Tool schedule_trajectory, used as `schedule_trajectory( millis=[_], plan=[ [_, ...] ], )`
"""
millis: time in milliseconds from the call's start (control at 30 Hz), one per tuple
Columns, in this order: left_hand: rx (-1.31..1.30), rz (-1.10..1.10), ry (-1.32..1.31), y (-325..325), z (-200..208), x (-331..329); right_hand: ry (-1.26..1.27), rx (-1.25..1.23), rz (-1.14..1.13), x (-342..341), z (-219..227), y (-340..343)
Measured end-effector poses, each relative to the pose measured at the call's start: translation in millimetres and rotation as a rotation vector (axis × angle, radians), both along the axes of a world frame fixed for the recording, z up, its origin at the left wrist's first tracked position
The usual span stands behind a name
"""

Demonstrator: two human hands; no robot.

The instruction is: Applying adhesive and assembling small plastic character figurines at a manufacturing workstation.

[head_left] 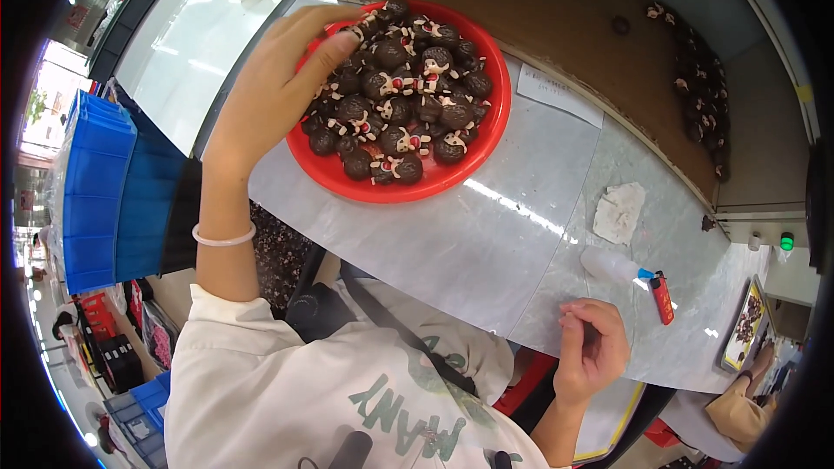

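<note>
- The round tray on the far side looks like red plastic, smooth and glossy.
- The dark figures in it have rough, grooved rounded parts with a soft sheen, perhaps plastic or rubber.
- The grey tabletop is smooth and polished, throwing bright reflections.
- A paper slip lies flat beyond; to the right, a white wad looks like crumpled tissue.
- The lighter is shiny red plastic.
- The blue bins at left are ribbed plastic.
- The person's shirt is matt, creased cloth.
</note>
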State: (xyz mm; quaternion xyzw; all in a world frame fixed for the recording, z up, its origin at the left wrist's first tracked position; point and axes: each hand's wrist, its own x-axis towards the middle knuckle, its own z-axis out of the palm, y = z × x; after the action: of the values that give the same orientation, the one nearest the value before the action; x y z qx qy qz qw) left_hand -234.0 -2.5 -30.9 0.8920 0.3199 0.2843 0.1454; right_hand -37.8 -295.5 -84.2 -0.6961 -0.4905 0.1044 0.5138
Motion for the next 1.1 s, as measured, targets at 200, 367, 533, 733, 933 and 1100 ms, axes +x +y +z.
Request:
schedule_trajectory(
  millis=[200, 367, 533, 733, 933, 1100],
  plan=[
    [0.134, 0.093, 0.073, -24, -16, 7, 0.027, -0.024, 0.005, 0, 2, 2],
    [-0.131, -0.01, -0.279, -33, -16, 3, 0.056, -0.024, 0.001, 0, 0, -2],
    [-0.585, -0.007, -0.781, -37, -18, 2, 0.076, -0.035, 0.003, 0, -1, -1],
    [-0.327, -0.04, -0.511, -29, -21, 14, 0.08, -0.028, 0.007, 0, 3, -1],
    [0.051, 0.056, -0.074, -39, -11, 28, 0.057, -0.021, -0.004, 5, 4, 2],
    [-0.152, 0.028, -0.055, -46, -4, 18, 0.08, 0.007, 0.031, 2, 6, 3]
  ],
)
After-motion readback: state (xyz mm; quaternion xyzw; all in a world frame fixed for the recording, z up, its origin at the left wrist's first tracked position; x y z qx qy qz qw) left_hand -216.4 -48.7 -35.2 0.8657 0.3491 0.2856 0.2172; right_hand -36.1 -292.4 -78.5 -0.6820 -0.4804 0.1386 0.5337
